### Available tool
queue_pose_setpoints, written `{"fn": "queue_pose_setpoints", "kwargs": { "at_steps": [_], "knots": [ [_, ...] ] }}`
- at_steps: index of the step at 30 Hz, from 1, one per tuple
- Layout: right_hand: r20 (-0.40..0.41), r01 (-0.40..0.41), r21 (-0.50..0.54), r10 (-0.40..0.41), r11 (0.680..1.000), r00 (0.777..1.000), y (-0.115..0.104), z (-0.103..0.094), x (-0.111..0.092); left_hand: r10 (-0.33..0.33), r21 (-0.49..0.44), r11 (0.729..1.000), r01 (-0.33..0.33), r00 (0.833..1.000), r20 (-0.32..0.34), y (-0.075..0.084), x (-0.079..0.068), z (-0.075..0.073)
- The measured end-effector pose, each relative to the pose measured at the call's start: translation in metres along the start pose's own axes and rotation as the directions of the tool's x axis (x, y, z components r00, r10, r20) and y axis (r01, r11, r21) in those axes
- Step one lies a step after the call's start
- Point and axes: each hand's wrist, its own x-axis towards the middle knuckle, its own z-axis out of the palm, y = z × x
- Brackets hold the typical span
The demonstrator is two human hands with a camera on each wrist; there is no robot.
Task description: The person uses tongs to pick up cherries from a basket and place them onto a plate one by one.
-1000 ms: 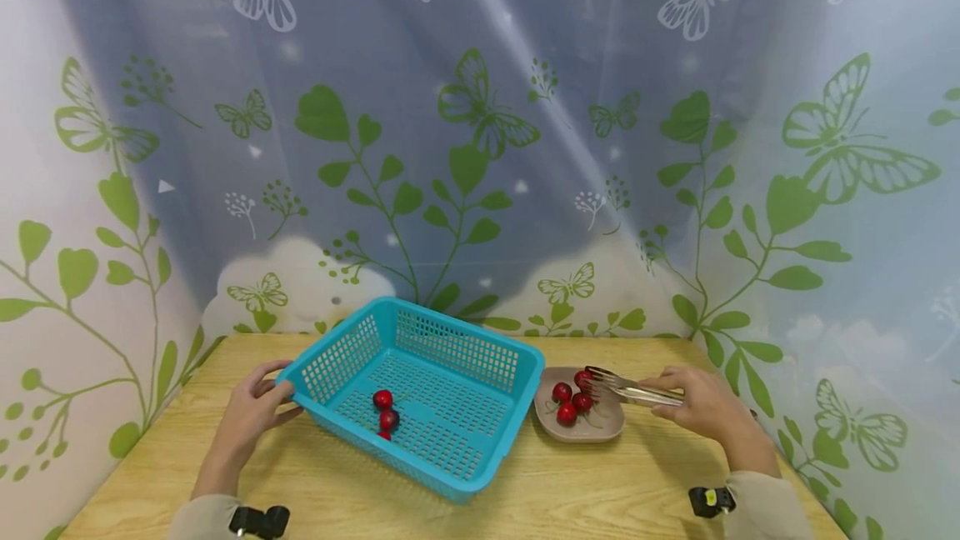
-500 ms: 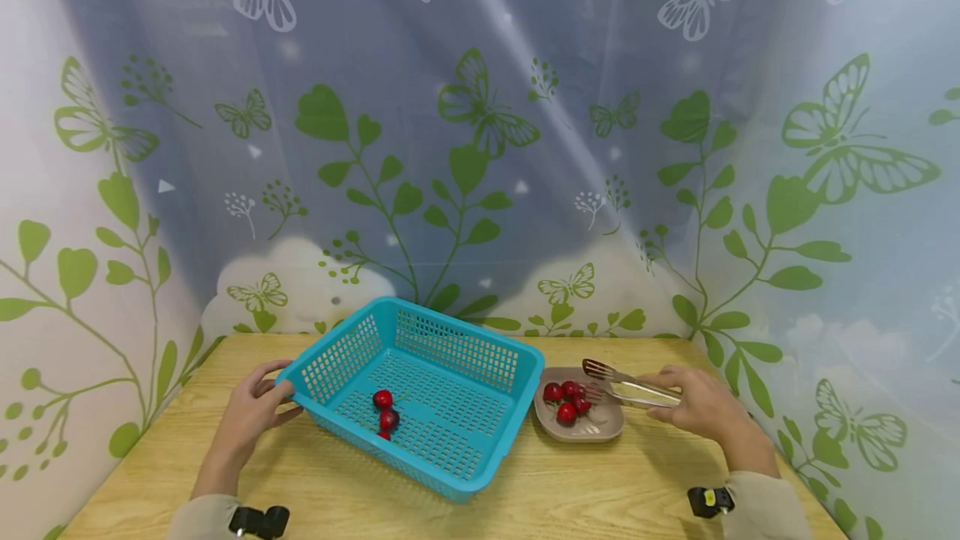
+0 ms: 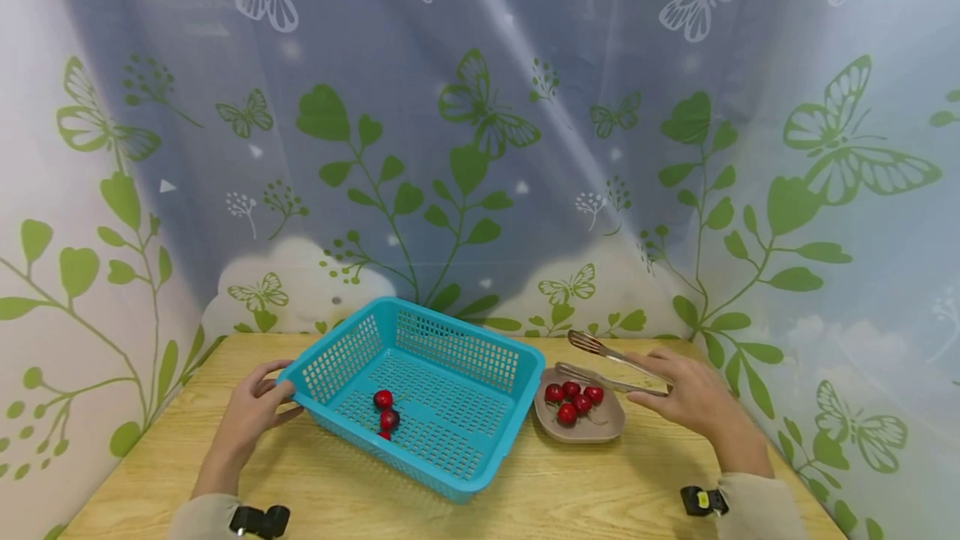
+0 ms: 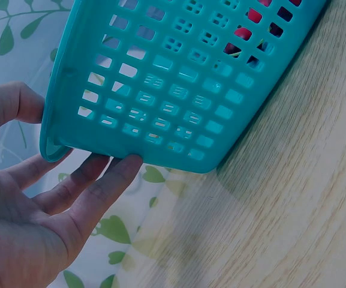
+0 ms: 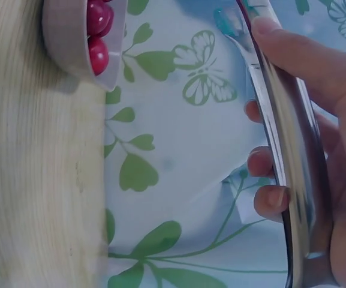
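Note:
My left hand (image 3: pixel 251 411) holds the left corner of a blue plastic basket (image 3: pixel 455 483), thumb at the rim and fingertips against the perforated wall in the left wrist view. Inside the basket lie a few red cherries (image 3: pixel 383 399), partly hidden by its near wall. My right hand (image 3: pixel 693 390) grips metal serving tongs (image 3: pixel 611 354) by their handles, fingers wrapped around them in the right wrist view. The slotted ends of the tongs stand apart with nothing between them, over a small beige dish (image 3: pixel 600 433). Several cherries (image 3: pixel 567 415) with stems lie in that dish.
Basket and dish stand side by side on a wooden table (image 3: pixel 555 494), the dish close to the basket's right wall. A curtain (image 3: pixel 480 215) printed with butterflies and leaves hangs behind the table and along both sides.
The tongs have risen from among the dish's cherries and shifted left, their ends spread wider. The cherries in the dish have been rearranged. My left hand and the basket stay in place.

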Motion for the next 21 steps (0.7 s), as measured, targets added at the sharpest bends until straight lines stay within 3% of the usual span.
{"fn": "queue_pose_setpoints", "kwargs": {
  "at_steps": [10,21],
  "knots": [
    [-0.116,0.088,-0.015,-0.089,0.996,0.989,-0.012,0.004,0.008,-0.014,0.010,1.000,0.014,1.000,-0.001,-0.003,0.001,0.000],
    [-0.152,0.152,0.009,-0.149,0.988,0.977,-0.021,0.005,0.016,0.001,-0.003,1.000,-0.001,1.000,0.002,-0.003,0.001,0.000]
  ]
}}
